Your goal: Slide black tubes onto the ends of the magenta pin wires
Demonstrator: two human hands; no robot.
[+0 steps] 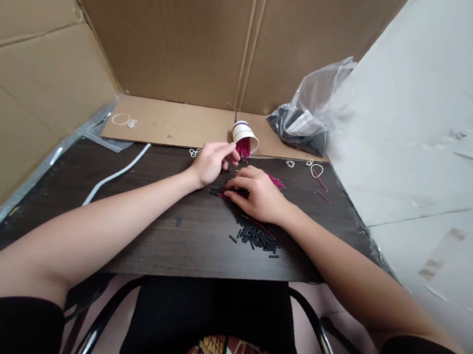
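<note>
A white paper cup (242, 130) lies tipped on its side at the table's back edge, with a bundle of thin magenta wires (244, 149) spilling from its mouth. My left hand (212, 161) is at the cup's mouth, thumb and forefinger pinched together. What they hold, if anything, is too small to make out. My right hand (260, 193) bends palm down over the table with its fingers curled. Wires with black sleeves (217, 193) stick out to the left of its thumb, and more magenta wires (277, 181) lie behind it. The right fingertips' grip is hidden.
Short black tubes (257, 236) are heaped in front of my right hand. A clear bag of black pieces (303, 128) stands at the back right on a cardboard strip (161, 122). Rubber bands (316, 170) and a pale tube (116, 174) lie around. Cardboard walls enclose the back and left.
</note>
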